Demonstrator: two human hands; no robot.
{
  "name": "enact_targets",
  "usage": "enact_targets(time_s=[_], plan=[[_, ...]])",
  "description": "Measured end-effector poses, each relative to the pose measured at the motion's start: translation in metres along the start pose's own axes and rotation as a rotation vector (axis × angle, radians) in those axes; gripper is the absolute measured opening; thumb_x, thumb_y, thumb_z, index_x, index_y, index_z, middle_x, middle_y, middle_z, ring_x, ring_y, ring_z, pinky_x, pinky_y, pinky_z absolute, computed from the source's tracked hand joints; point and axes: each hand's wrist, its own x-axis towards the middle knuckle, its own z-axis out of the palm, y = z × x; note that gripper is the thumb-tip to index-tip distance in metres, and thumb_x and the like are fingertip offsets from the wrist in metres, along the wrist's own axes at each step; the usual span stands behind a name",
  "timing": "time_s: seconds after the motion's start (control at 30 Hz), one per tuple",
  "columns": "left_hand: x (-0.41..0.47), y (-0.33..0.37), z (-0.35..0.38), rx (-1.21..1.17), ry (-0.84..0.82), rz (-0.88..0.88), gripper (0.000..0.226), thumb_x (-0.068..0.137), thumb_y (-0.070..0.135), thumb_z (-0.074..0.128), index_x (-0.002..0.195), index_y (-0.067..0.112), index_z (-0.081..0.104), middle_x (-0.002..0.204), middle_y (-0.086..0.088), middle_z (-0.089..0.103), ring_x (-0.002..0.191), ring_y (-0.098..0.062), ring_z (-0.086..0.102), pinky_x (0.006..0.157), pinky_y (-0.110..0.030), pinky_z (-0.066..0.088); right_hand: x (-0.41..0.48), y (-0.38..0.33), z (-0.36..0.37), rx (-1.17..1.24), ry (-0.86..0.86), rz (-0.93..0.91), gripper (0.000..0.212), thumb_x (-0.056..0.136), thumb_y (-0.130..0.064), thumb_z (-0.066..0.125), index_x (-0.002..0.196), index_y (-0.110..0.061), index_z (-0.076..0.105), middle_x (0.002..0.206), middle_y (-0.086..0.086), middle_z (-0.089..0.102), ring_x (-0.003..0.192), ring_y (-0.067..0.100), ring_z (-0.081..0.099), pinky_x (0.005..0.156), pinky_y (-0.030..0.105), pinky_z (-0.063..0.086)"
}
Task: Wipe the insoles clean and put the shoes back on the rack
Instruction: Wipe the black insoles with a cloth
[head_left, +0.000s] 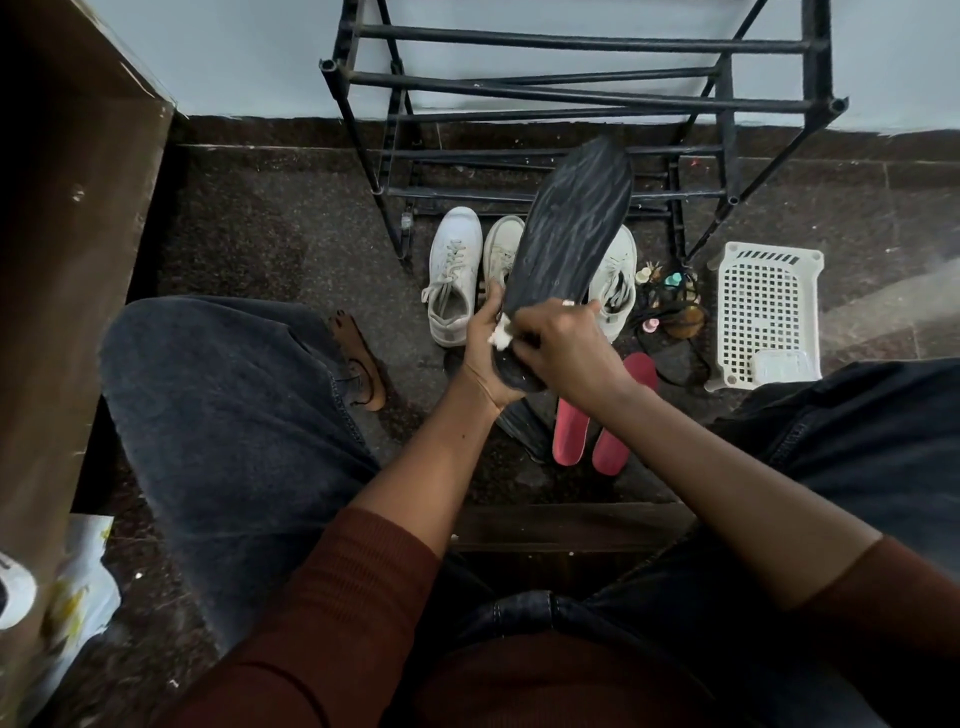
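Black insole (571, 234) heel in left hand (485, 351)

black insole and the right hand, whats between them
A white wipe, which the right hand grips and presses against the black insole; the head view shows it.

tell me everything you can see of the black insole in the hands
The black insole is long, flat and dark, foam-like in look, its top streaked with pale grey lines. It is held in the air, with the toe end tilted up toward the rack and the heel end toward the person. The left hand grips its heel end from the edge and underneath. The right hand presses a white wipe on it near the heel. It hides part of a white shoe.
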Motion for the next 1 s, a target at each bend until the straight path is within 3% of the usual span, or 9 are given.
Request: enact_targets(time_s=[0.13, 0.27, 0.37, 0.43, 0.47, 0.57, 0.67, 0.8, 1.0], plan=[[-0.001, 0.000, 0.007, -0.043, 0.060, 0.010, 0.064, 0.095, 0.058, 0.034, 0.103, 0.004, 0.069, 0.109, -0.014, 0.065, 0.107, -0.026, 0.062, 0.098, -0.037, 0.046, 0.019, 0.007, -0.001, -0.009, 0.098, 0.147, 0.006, 0.078, 0.001, 0.059, 0.079, 0.003, 0.064, 0.080, 0.019, 0.067, 0.079, 0.033, 0.061, 0.069, 0.041, 0.046], [-0.002, 0.005, 0.008, 0.014, 0.092, 0.051, 0.070, 0.094, 0.060, 0.031, 0.125, 0.001, 0.054, 0.125, -0.017, 0.054, 0.113, -0.028, 0.057, 0.113, -0.041, 0.029, -0.001, -0.004, 0.003, 0.071, 0.071, 0.055, 0.006, 0.068, 0.007, 0.064, 0.071, 0.003, 0.066, 0.070, 0.018, 0.067, 0.066, 0.030, 0.064, 0.079, 0.009, 0.032], [0.000, 0.007, 0.006, -0.053, 0.038, 0.139, 0.070, 0.098, 0.057, 0.025, 0.119, -0.001, 0.059, 0.119, -0.019, 0.061, 0.110, -0.030, 0.061, 0.115, -0.043, 0.029, -0.019, -0.008, 0.003, 0.114, -0.060, -0.010, 0.005, 0.067, 0.006, 0.067, 0.071, 0.002, 0.067, 0.068, 0.009, 0.067, 0.065, 0.025, 0.064, 0.098, 0.053, 0.039], [0.000, 0.005, 0.008, -0.027, 0.020, 0.133, 0.069, 0.095, 0.058, 0.031, 0.119, 0.000, 0.060, 0.122, -0.019, 0.058, 0.121, -0.031, 0.053, 0.116, -0.044, 0.025, -0.016, -0.004, 0.001, 0.111, -0.058, -0.025, 0.007, 0.064, 0.006, 0.069, 0.067, 0.001, 0.066, 0.058, -0.006, 0.057, 0.053, 0.011, 0.054, 0.105, 0.039, 0.033], [-0.002, 0.004, 0.010, 0.000, 0.004, 0.118, 0.068, 0.093, 0.059, 0.036, 0.121, 0.001, 0.058, 0.127, -0.019, 0.053, 0.130, -0.033, 0.044, 0.118, -0.044, 0.021, -0.012, -0.002, 0.000, 0.113, -0.028, -0.008, 0.007, 0.063, 0.007, 0.068, 0.066, 0.001, 0.066, 0.054, -0.006, 0.055, 0.050, 0.010, 0.050, 0.095, 0.024, 0.036], [-0.005, 0.004, 0.018, 0.074, -0.059, 0.093, 0.066, 0.088, 0.059, 0.045, 0.122, 0.003, 0.060, 0.125, -0.016, 0.058, 0.130, -0.029, 0.046, 0.113, -0.040, 0.032, 0.007, 0.010, -0.004, 0.109, 0.077, 0.190, 0.007, 0.070, 0.003, 0.064, 0.075, 0.002, 0.069, 0.071, 0.015, 0.068, 0.064, 0.024, 0.060, 0.071, 0.027, 0.043], [-0.009, 0.003, 0.021, 0.037, -0.069, 0.033, 0.062, 0.090, 0.056, 0.044, 0.111, 0.002, 0.068, 0.112, -0.015, 0.068, 0.113, -0.025, 0.062, 0.100, -0.039, 0.047, 0.012, 0.014, -0.004, 0.100, 0.147, 0.290, 0.009, 0.075, -0.001, 0.064, 0.081, 0.001, 0.070, 0.080, 0.016, 0.070, 0.076, 0.028, 0.064, 0.071, 0.028, 0.045], [-0.009, 0.007, 0.018, 0.004, 0.006, 0.092, 0.070, 0.096, 0.058, 0.028, 0.117, 0.002, 0.064, 0.119, -0.018, 0.061, 0.122, -0.031, 0.048, 0.113, -0.043, 0.030, -0.008, 0.000, 0.003, 0.134, 0.031, 0.151, 0.002, 0.069, 0.002, 0.067, 0.070, 0.002, 0.069, 0.065, 0.015, 0.067, 0.056, 0.019, 0.051, 0.067, 0.021, 0.035], [-0.009, 0.008, 0.019, -0.010, -0.002, 0.094, 0.073, 0.095, 0.060, 0.024, 0.115, 0.003, 0.067, 0.115, -0.015, 0.066, 0.111, -0.027, 0.061, 0.100, -0.039, 0.045, -0.001, 0.010, -0.005, 0.063, -0.008, 0.186, 0.008, 0.074, -0.004, 0.068, 0.079, -0.001, 0.072, 0.074, 0.014, 0.068, 0.076, 0.030, 0.059, 0.074, 0.032, 0.046]])
